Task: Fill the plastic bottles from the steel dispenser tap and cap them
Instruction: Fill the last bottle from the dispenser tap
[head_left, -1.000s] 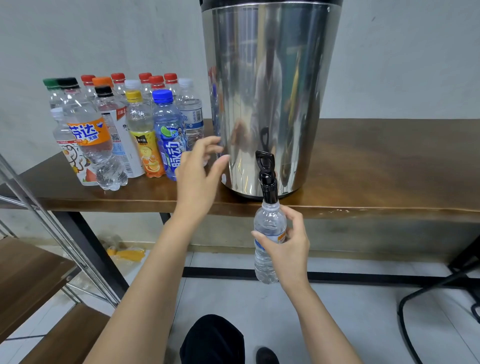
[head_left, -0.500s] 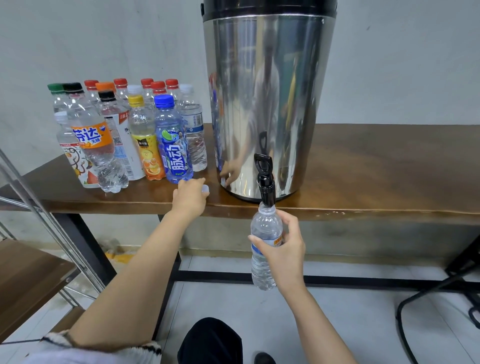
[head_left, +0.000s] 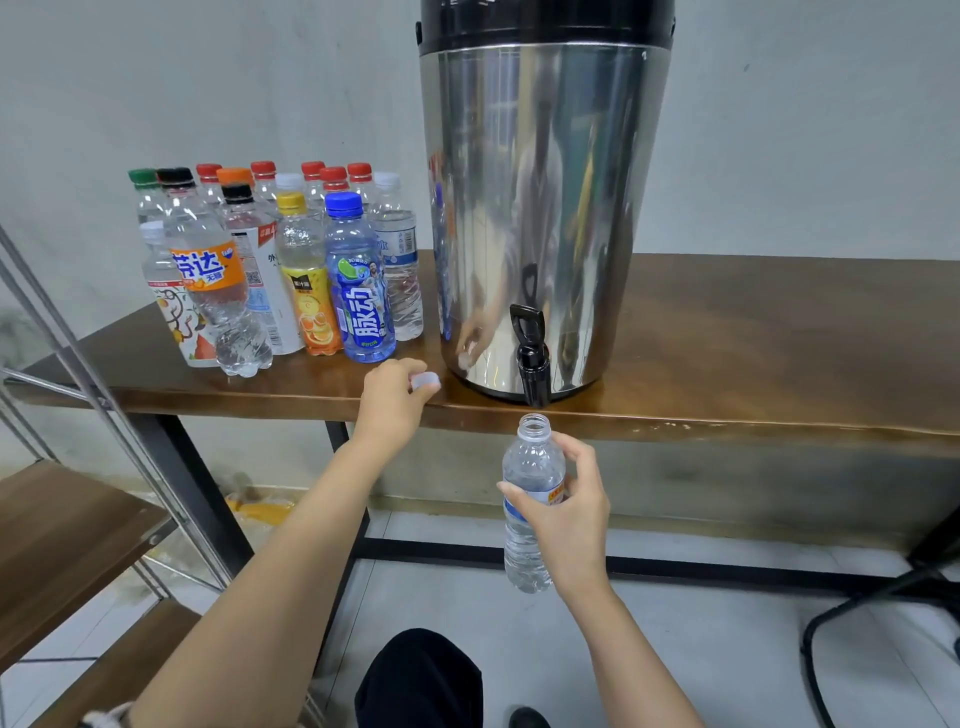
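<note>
A tall steel dispenser (head_left: 540, 208) stands on the wooden table (head_left: 753, 353), its black tap (head_left: 531, 358) hanging over the front edge. My right hand (head_left: 569, 512) grips a clear, uncapped plastic bottle (head_left: 530, 467) full of water, its mouth a little below the tap and apart from it. My left hand (head_left: 392, 402) pinches a small white cap (head_left: 426, 381) at the table's front edge, left of the dispenser.
Several capped bottles (head_left: 291, 270) with coloured lids stand grouped at the table's left. A metal shelf rack (head_left: 78, 467) with wooden boards is at the far left. A black chair base (head_left: 857, 613) sits on the floor at right.
My left hand came down from near the dispenser to the table edge and picked up the white cap. My right hand lowered the bottle off the tap spout.
</note>
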